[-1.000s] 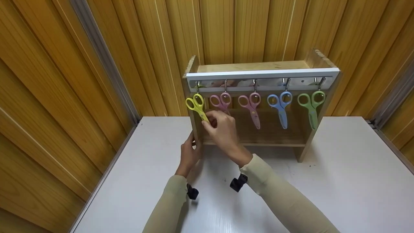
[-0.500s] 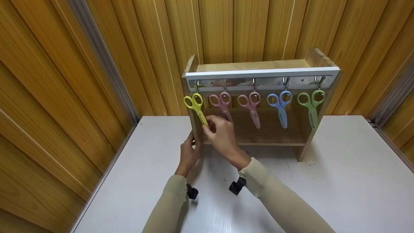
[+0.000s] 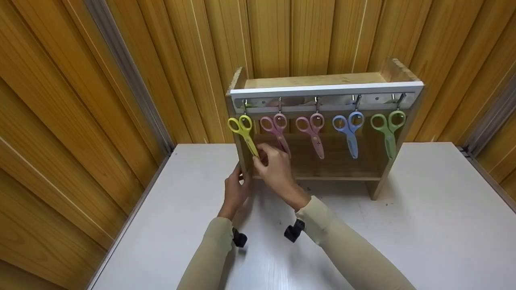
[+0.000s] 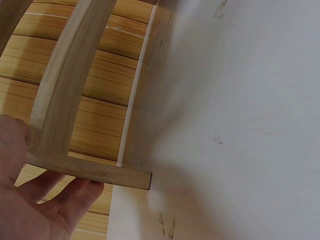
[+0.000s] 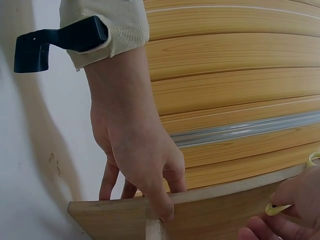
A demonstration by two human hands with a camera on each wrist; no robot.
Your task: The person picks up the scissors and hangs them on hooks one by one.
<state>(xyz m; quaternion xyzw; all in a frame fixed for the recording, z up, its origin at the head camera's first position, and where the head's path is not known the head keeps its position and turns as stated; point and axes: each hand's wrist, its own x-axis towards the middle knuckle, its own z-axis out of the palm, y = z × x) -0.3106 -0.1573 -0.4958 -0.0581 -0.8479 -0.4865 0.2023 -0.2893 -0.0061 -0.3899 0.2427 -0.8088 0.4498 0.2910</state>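
Note:
Yellow scissors (image 3: 248, 141) hang by one handle loop from the leftmost hook of a wooden rack (image 3: 318, 177). My right hand (image 3: 276, 165) pinches their blade end between thumb and fingers; in the right wrist view a small yellow tip (image 5: 274, 210) shows at those fingertips. With my left hand (image 3: 236, 191) I grip the rack's left side panel (image 4: 90, 167) low down, thumb and fingers on opposite faces. Pink scissors (image 3: 281, 137) hang just beyond the right hand, followed along the row by another pink pair (image 3: 316, 141), a blue pair (image 3: 351, 137) and a green pair (image 3: 389, 135).
The rack stands on a white table (image 3: 435, 225) with wood-panelled walls (image 3: 314, 40) behind and at the sides. A metal hook strip (image 3: 334, 100) runs across its front top. Black wrist cameras (image 3: 294, 230) sit on both sleeves.
The right hand has shifted slightly down with the blade end of the yellow scissors, which hang a little steeper. More of the nearest pink pair shows. The left hand keeps its hold on the panel.

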